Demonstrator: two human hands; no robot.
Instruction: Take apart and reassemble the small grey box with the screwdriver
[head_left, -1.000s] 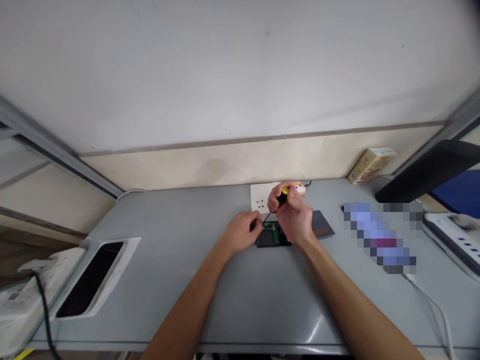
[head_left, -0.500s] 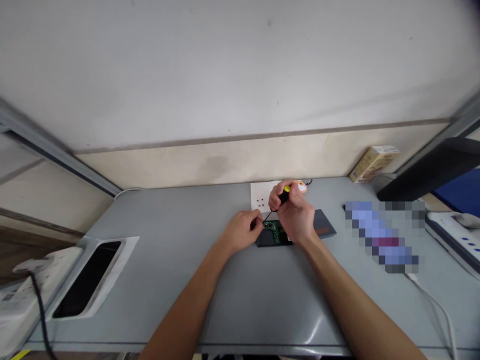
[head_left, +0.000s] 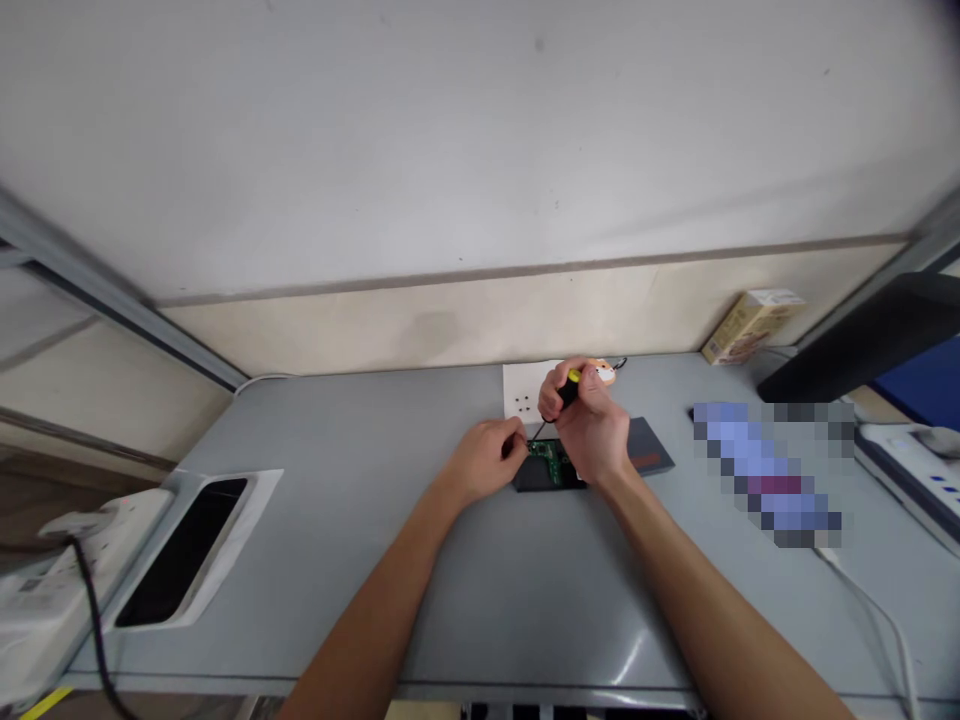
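A small black device (head_left: 537, 478) with a green circuit board (head_left: 550, 458) showing inside lies on the grey table (head_left: 375, 520). My right hand (head_left: 592, 425) is closed around a screwdriver with a black and yellow handle (head_left: 568, 387), its thin shaft slanting down to the board's left end. My left hand (head_left: 486, 461) rests on the table at the device's left edge, fingers curled and pinching at the spot where the tip meets the board. What the fingertips pinch is too small to make out.
A dark grey cover (head_left: 651, 447) lies right of the device, a white sheet with dark dots (head_left: 523, 392) behind it. A cardboard box (head_left: 750, 325) leans at the wall. A blurred-out object (head_left: 765, 470) and white equipment (head_left: 907, 462) sit right; a recessed black slot (head_left: 184, 545) and a power strip (head_left: 45, 580) sit left.
Both hands stay at the device with only slight shifts; the view has drifted a little.
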